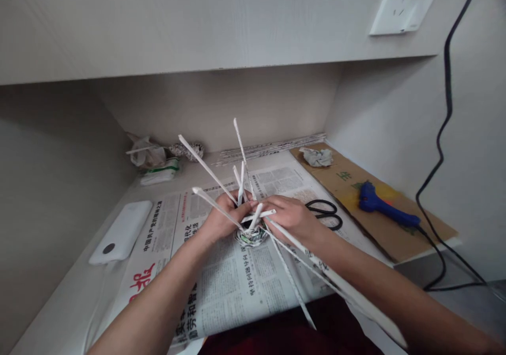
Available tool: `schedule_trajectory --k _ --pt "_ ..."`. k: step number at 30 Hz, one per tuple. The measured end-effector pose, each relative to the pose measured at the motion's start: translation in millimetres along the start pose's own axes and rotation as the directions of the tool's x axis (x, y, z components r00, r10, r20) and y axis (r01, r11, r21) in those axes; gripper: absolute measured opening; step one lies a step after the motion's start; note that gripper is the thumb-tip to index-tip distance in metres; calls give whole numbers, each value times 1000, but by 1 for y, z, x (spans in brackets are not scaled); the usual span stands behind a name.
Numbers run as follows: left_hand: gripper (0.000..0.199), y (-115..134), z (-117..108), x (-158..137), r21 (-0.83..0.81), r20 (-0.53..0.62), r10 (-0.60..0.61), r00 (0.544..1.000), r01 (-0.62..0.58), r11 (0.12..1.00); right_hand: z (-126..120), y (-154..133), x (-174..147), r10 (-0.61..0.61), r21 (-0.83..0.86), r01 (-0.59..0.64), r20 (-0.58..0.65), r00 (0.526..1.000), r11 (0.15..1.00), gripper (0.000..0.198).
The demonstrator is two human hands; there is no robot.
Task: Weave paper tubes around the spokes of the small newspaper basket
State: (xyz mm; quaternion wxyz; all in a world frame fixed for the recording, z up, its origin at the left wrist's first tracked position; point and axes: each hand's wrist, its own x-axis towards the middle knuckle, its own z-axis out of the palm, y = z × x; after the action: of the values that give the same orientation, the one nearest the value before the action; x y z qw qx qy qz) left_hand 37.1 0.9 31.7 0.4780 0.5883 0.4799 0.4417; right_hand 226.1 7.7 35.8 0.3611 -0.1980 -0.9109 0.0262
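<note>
A small round basket woven from rolled paper tubes (250, 238) sits between my hands above the newspaper (233, 270). Several white paper tubes stick out of it, such as a long paper tube (209, 170) slanting up to the left. Other tubes run down to the right, under and past my right forearm. My left hand (224, 217) is closed around the basket's left side, thumb over the rim. On the opposite side, my right hand (290, 218) grips the basket's rim and tubes with bent fingers; its fingertips are partly hidden. Black-handled scissors (324, 214) lie just beyond my right hand.
On the right, a blue glue gun (385, 207) and a crumpled paper piece (317, 157) rest on cardboard (379, 239). A white power bank (122, 232) lies left. Paper tubes (272, 148), a plastic bag (147, 154) and tissue pack (161, 171) line the back. A black cable (448, 81) hangs right.
</note>
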Motion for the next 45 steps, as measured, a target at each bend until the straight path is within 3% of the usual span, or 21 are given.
schedule_trajectory --k 3,9,16,21,26,31,35,41,43,45 --pt "21 -1 0 0 -24 10 22 1000 -22 999 -5 0 -3 -69 -87 72 40 997 994 20" --pt "16 -6 0 1 2 32 83 996 -83 997 -8 1 -8 -69 -181 87 102 992 980 21" --pt "15 -9 -1 2 15 25 84 996 -84 996 -14 2 9 -208 -361 252 157 966 898 26" --pt "16 -8 -2 2 85 25 131 991 -132 988 -18 3 11 -263 -370 321 200 944 872 25" --pt "18 -5 0 -1 94 19 91 996 -92 991 -20 4 -4 -163 -229 226 263 951 947 23" --pt "17 -8 0 0 109 24 137 990 -139 984 -23 -3 -14 -40 -133 80 276 960 988 21" --pt "15 -5 -2 0 82 45 176 983 -179 980 -22 -4 -18 -30 -145 74 287 958 987 24" --pt "22 4 -10 -1 92 146 137 980 -151 984 -19 0 -22 -37 -99 64 261 965 993 25" --pt "19 4 -12 -1 104 147 132 980 -148 984 -20 -1 -22 -8 -17 13 260 966 1000 25" --pt "19 2 -12 -1 124 140 135 981 -153 980 -19 -3 -22 90 126 -124 248 965 984 25"
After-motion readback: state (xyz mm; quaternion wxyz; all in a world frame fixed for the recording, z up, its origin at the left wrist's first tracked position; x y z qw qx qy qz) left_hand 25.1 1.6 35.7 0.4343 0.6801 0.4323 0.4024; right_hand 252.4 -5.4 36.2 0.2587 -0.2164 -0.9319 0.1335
